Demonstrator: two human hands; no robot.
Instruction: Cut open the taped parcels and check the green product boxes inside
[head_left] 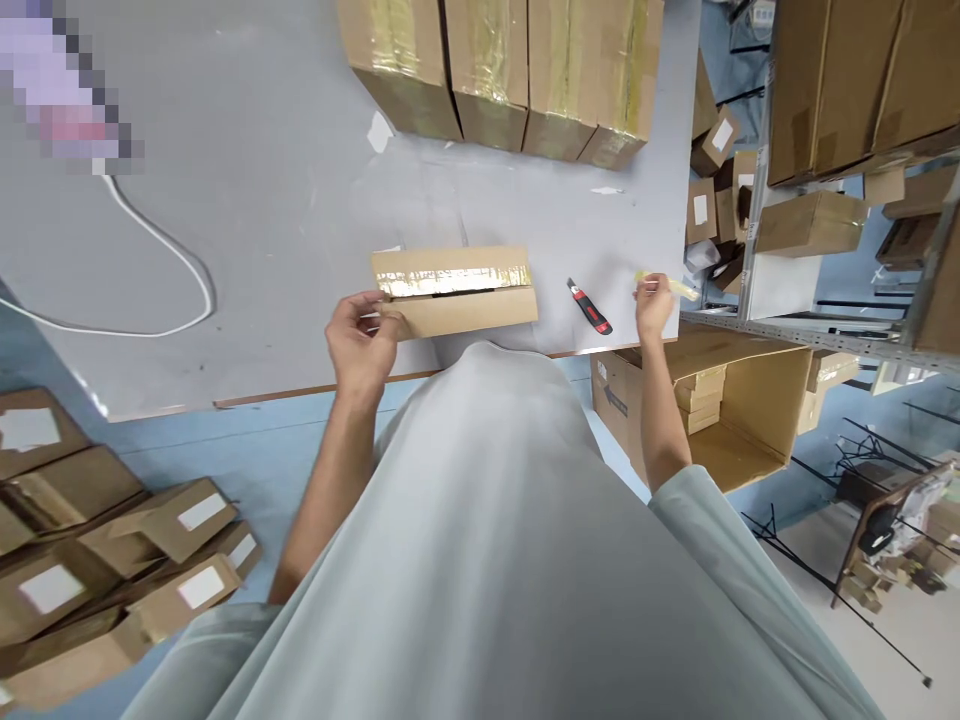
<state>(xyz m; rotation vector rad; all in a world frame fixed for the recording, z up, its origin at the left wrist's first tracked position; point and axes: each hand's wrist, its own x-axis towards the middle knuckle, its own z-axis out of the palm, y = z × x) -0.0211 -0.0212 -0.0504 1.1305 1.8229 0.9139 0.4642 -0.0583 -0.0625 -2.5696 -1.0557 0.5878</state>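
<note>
A long, narrow cardboard box (465,312) lies near the table's front edge, with a strip of shiny tape (450,280) along its top and a dark gap at the flap seam. My left hand (364,340) grips the box's left end between thumb and fingers. Off to the right, my right hand (654,300) pinches a piece of yellowish clear tape (682,288) whose end sticks out to the right. Between the box and my right hand rests a red and black utility knife (589,308), untouched.
Several large taped cartons (487,80) stand at the table's back. A white cable (199,275) curves across the left side. An opened carton (757,400) with small boxes sits below the right edge. Labelled boxes (180,520) pile up at lower left; shelving (825,325) stands at right.
</note>
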